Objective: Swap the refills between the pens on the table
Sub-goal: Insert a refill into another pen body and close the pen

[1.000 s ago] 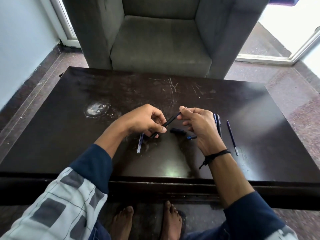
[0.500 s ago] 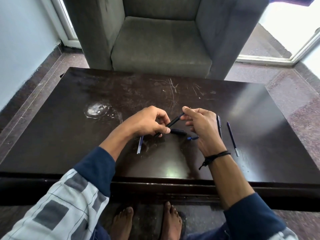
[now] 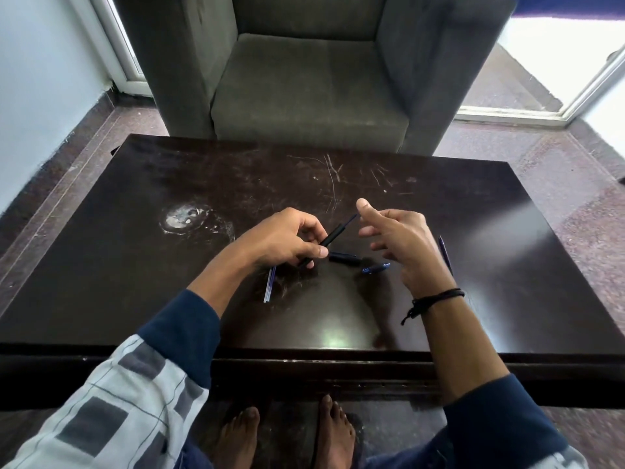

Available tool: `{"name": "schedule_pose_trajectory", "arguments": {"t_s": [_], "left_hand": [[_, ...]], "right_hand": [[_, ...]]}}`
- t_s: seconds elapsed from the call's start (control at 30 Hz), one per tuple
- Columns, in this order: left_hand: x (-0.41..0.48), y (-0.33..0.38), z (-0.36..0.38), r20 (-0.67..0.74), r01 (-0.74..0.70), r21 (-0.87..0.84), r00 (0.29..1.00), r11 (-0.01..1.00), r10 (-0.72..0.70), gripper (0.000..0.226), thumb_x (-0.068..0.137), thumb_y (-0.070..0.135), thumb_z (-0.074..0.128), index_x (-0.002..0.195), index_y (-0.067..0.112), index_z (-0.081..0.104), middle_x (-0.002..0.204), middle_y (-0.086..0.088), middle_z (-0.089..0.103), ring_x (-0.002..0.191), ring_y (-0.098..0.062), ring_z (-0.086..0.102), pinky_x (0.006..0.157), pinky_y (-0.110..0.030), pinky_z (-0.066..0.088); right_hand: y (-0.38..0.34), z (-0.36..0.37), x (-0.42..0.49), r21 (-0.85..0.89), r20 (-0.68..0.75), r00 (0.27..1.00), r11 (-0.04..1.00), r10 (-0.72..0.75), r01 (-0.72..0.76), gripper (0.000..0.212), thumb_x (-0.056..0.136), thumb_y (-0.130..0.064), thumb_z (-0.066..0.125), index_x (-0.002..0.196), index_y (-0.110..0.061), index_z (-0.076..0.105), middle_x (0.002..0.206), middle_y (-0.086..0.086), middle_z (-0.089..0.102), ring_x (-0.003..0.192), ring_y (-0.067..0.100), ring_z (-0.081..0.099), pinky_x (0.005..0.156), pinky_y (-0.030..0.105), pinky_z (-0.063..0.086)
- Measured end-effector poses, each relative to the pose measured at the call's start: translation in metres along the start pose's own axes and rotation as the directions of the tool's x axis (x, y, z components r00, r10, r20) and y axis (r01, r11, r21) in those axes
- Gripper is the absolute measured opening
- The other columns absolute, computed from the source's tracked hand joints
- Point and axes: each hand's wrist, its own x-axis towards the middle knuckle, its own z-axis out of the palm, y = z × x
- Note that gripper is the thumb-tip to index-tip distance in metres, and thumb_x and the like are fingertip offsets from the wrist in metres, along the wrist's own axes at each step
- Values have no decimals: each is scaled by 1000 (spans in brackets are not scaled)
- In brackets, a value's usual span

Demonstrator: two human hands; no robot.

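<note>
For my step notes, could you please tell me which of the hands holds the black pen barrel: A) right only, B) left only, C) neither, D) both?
B: the left hand grips the black pen barrel, while the right hand is spread open, its fingers round nothing.

It was a home sitting room: a grey upholstered armchair (image 3: 309, 79) stood behind a scratched dark wooden coffee table (image 3: 473, 265), on a speckled stone floor (image 3: 575, 184), with a white-framed glass door (image 3: 554, 62) letting daylight in at the right.
</note>
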Motion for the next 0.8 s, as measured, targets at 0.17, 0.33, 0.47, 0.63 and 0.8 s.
{"name": "schedule_pose_trajectory", "arguments": {"t_s": [0.17, 0.33, 0.47, 0.63, 0.8], "left_hand": [[2, -2, -1, -14, 6, -15, 1000, 1000, -6, 11, 89, 12, 77, 98, 10, 71, 86, -5, 70, 83, -28, 76, 74, -35, 60], [2, -3, -2, -37, 20, -46, 999, 999, -22, 11, 89, 10, 77, 98, 9, 72, 88, -6, 69, 79, -25, 75, 68, -28, 60], [3, -5, -2, -43, 20, -58, 999, 998, -22, 11, 88, 10, 77, 98, 10, 72, 91, -8, 69, 78, -24, 75, 72, -32, 60], [3, -5, 0, -37, 18, -61, 999, 998, -21, 11, 89, 10, 77, 98, 9, 72, 92, -9, 68, 77, -23, 74, 70, -30, 59], [3, -4, -1, -26, 22, -56, 999, 998, -23, 12, 89, 9, 77, 99, 9, 72, 92, -9, 67, 77, -22, 74, 67, -27, 58]], "right_hand": [[4, -26, 13, -557, 12, 990, 821, -142, 125, 11, 78, -38, 80, 81, -28, 76, 80, -10, 73, 77, 15, 66, 72, 32, 53], [7, -35, 11, -804, 145, 989, 579, -34, 137, 23, 73, -24, 82, 85, -40, 72, 86, -14, 70, 95, 18, 66, 87, 32, 52], [7, -33, 10, -829, 215, 977, 526, -19, 192, 26, 73, -21, 82, 94, -36, 75, 71, -26, 62, 72, 0, 58, 72, 22, 48], [10, -22, 6, -862, 246, 966, 440, -75, 253, 21, 78, -18, 79, 87, -34, 69, 86, -16, 57, 78, 10, 51, 55, 24, 34], [11, -22, 8, -860, 233, 968, 446, -91, 249, 16, 81, -20, 73, 88, -34, 68, 91, -10, 65, 91, 18, 58, 75, 28, 43]]}}
